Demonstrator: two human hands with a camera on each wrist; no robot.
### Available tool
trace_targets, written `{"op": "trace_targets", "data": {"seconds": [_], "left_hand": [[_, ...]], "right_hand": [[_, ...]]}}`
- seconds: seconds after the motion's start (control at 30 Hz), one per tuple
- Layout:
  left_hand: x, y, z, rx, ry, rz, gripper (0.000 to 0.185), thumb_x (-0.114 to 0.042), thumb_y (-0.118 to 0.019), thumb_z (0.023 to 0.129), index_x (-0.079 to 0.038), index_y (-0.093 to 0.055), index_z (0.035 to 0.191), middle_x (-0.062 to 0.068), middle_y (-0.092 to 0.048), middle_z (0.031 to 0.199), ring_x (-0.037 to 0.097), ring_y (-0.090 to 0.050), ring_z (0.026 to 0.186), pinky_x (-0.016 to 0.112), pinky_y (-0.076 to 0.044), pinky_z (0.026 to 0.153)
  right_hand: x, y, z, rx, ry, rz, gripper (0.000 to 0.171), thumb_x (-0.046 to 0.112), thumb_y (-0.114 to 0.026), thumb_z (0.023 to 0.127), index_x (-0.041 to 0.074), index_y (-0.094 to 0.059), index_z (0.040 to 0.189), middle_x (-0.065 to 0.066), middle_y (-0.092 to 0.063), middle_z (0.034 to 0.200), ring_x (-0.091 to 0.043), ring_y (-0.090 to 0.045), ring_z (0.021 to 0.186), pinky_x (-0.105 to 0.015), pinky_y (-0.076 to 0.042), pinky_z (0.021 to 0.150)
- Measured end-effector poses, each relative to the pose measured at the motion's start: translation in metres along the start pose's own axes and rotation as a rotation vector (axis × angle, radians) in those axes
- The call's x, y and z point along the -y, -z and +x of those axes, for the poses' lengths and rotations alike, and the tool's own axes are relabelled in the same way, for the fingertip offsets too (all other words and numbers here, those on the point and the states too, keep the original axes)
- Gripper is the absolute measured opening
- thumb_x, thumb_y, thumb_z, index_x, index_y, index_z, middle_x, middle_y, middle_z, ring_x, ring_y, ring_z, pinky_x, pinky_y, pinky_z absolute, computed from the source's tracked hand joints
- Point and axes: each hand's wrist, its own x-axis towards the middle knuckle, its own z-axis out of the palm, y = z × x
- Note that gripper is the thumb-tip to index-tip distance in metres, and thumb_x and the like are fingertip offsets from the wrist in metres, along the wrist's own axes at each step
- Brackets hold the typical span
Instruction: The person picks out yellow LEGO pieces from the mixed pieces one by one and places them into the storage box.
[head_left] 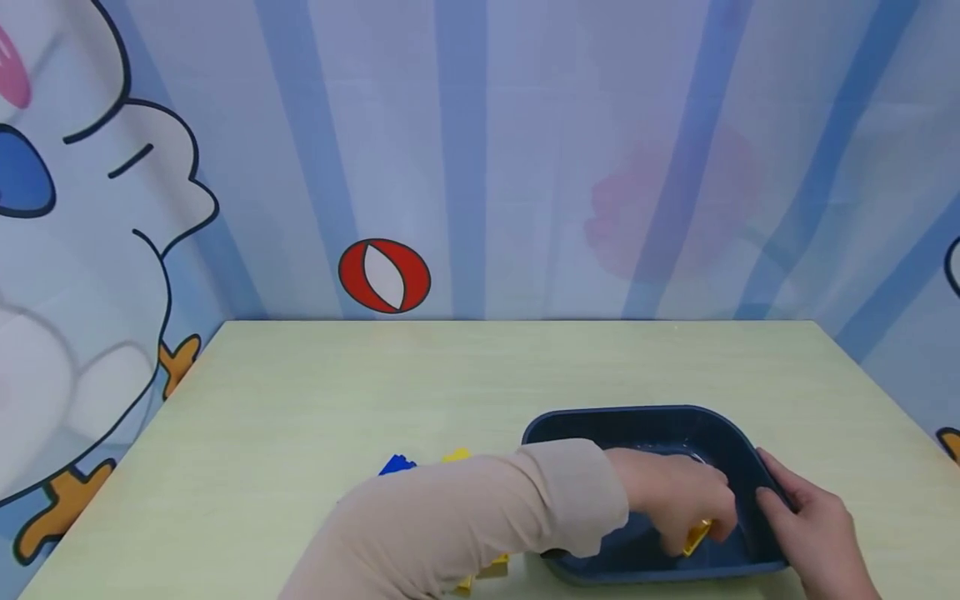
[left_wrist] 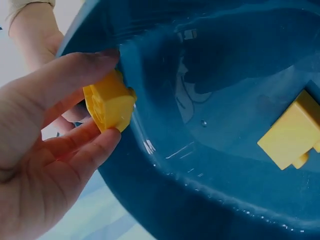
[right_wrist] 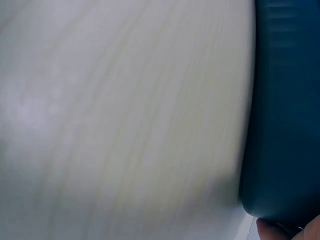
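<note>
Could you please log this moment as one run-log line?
left hand: pinches yellow block inside blue bin | right hand: holds bin rim | second yellow block: in bin

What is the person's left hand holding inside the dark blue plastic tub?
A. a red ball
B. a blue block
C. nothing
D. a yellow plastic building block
D: the left hand pinches a yellow plastic building block inside the dark blue plastic tub.
</note>
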Motion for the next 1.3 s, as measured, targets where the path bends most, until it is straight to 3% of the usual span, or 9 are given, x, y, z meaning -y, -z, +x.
{"op": "trace_targets", "data": {"seconds": [0.43, 0.5, 0.73, 0.9, 1.07, 1.3], "left_hand": [[0.008, -0.005, 0.021, -0.008, 0.000, -0.004, 0.038, -0.011, -0.076, 0.077, -0.021, -0.065, 0.112, -0.011, -0.050, 0.106, 0.000, -0.044, 0.093, 0.008, -0.038, 0.076], [0.012, -0.011, 0.032, -0.015, 0.000, -0.003, 0.038, -0.012, -0.078, 0.075, -0.023, -0.066, 0.110, -0.011, -0.051, 0.105, 0.000, -0.045, 0.093, 0.009, -0.039, 0.076], [0.040, -0.041, 0.094, -0.012, -0.036, -0.016, 0.042, -0.016, -0.083, 0.069, -0.031, -0.064, 0.103, -0.013, -0.046, 0.105, 0.001, -0.045, 0.092, 0.011, -0.041, 0.078], [0.047, -0.051, 0.117, 0.009, -0.056, -0.001, 0.046, -0.015, -0.084, 0.067, -0.033, -0.063, 0.104, -0.013, -0.044, 0.108, 0.001, -0.044, 0.095, 0.012, -0.042, 0.078], [0.048, -0.056, 0.126, 0.057, -0.064, -0.018, 0.044, -0.010, -0.083, 0.069, -0.033, -0.063, 0.100, -0.015, -0.045, 0.106, -0.001, -0.044, 0.094, 0.011, -0.042, 0.078], [0.039, -0.051, 0.109, 0.074, -0.059, 0.015, 0.041, -0.008, -0.080, 0.071, -0.030, -0.063, 0.100, -0.014, -0.047, 0.106, -0.001, -0.044, 0.095, 0.011, -0.042, 0.077]], "right_hand": [[0.000, 0.002, -0.003, -0.010, 0.006, 0.004, 0.050, 0.014, -0.043, 0.096, 0.008, -0.030, 0.144, -0.028, -0.031, 0.139, -0.044, -0.033, 0.128, -0.050, -0.040, 0.090], [-0.001, 0.002, -0.003, -0.014, 0.021, 0.001, 0.050, 0.014, -0.043, 0.096, 0.007, -0.031, 0.143, -0.028, -0.032, 0.139, -0.043, -0.033, 0.128, -0.048, -0.041, 0.088], [-0.004, 0.001, -0.004, -0.013, 0.047, 0.003, 0.049, 0.012, -0.044, 0.095, 0.006, -0.033, 0.142, -0.027, -0.035, 0.137, -0.041, -0.037, 0.125, -0.042, -0.049, 0.081], [-0.002, 0.002, -0.006, -0.022, 0.041, 0.006, 0.049, 0.011, -0.044, 0.095, 0.006, -0.033, 0.142, -0.027, -0.035, 0.137, -0.039, -0.038, 0.125, -0.039, -0.051, 0.078], [0.001, 0.003, -0.008, -0.022, 0.059, 0.009, 0.048, 0.010, -0.043, 0.095, 0.003, -0.033, 0.142, -0.027, -0.035, 0.136, -0.039, -0.038, 0.125, -0.042, -0.047, 0.083], [0.004, 0.001, -0.008, -0.016, 0.059, 0.006, 0.048, 0.010, -0.043, 0.095, 0.003, -0.032, 0.142, -0.027, -0.035, 0.137, -0.041, -0.037, 0.126, -0.044, -0.041, 0.087]]}}
